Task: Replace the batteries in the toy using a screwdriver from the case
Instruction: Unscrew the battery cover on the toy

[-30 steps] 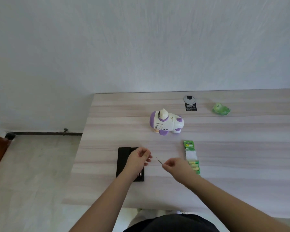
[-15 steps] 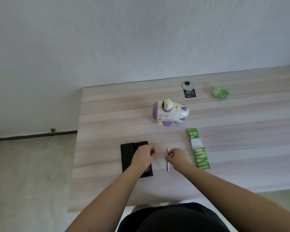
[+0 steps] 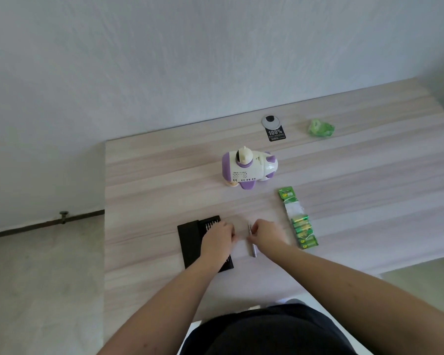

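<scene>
The white and purple toy point(image 3: 249, 167) stands upright mid-table. Nearer me lies the open black screwdriver case point(image 3: 190, 242) with a row of bits along its far edge. My left hand point(image 3: 218, 238) hovers over the case's right side with its fingers curled; whether they pinch anything is hidden. My right hand point(image 3: 265, 234) pinches the slim silver screwdriver point(image 3: 252, 243), which points away from me with its rear end on the table. A green strip pack of batteries point(image 3: 299, 221) lies just right of my right hand.
A black tag with a round silver top point(image 3: 274, 129) and a crumpled green wrapper point(image 3: 321, 128) lie near the table's point(image 3: 151, 190) far edge. The table's left edge drops to the floor; a white wall stands behind.
My view has swung right and down. The screwdriver in my right hand turned from slanting left to pointing straight away. My left hand lowered onto the case's right side.
</scene>
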Demonstrator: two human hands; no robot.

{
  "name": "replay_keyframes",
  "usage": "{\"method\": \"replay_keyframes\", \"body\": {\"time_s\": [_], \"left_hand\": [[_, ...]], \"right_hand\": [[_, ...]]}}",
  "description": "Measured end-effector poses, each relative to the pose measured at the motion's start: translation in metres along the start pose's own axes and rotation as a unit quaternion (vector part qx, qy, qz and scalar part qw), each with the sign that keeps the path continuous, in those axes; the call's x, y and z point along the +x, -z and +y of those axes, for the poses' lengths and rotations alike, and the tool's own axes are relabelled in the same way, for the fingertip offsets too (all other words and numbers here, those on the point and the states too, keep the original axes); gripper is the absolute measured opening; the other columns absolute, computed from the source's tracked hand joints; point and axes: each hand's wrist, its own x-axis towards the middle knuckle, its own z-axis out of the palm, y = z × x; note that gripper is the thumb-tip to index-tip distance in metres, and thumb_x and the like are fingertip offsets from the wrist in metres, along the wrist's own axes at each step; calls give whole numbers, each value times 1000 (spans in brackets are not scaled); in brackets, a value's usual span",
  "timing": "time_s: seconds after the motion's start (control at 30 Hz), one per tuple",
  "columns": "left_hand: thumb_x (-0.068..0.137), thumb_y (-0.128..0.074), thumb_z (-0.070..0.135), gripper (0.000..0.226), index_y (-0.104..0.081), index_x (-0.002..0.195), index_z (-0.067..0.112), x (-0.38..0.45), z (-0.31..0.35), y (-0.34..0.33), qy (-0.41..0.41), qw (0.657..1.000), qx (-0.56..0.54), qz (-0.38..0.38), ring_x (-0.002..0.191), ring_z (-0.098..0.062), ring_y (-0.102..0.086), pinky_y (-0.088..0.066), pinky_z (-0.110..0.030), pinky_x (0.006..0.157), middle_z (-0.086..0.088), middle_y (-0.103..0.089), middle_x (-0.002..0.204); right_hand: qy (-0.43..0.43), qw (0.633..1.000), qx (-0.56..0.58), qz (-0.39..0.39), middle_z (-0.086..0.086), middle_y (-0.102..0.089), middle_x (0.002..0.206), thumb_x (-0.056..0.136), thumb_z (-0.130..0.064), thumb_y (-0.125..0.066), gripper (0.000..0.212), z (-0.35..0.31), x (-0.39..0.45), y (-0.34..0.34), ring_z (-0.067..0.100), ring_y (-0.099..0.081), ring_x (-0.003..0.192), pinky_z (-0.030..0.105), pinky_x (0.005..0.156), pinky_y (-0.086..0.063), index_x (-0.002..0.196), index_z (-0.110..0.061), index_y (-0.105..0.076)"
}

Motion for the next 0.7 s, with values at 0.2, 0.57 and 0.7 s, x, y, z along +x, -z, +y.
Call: {"method": "replay_keyframes", "body": {"time_s": [0.2, 0.57, 0.7], "left_hand": [[93, -53, 35, 21, -62, 92, 16, -2, 1, -4, 8, 1000, 1, 13, 92, -16, -56, -41, -26, 71, 3, -58, 97], [93, -52, 33, 24, -64, 96, 13, -2, 5, -5, 30, 999, -15, -4, 93, -19, -57, -48, -33, 76, 0, -59, 99], [93, -54, 35, 24, -64, 96, 13, -4, 5, -4, 21, 1000, -12, 3, 93, -17, -55, -43, -29, 74, 0, -58, 98]], "right_hand": [[-1, 1000, 17, 10, 1, -67, 93, 84, -32, -67, 18, 5, 2, -5, 20, -62, 87, 29, 68, -47, 93, -19, -59], [-10, 1000, 27, -5, 1, -62, 91, 87, -34, -63, 18, 20, -9, -1, 19, -56, 78, 25, 63, -42, 95, -19, -58], [-24, 999, 33, 7, 3, -67, 97, 87, -39, -62, 18, 32, -16, 4, 21, -62, 77, 26, 63, -47, 93, -23, -56]]}}
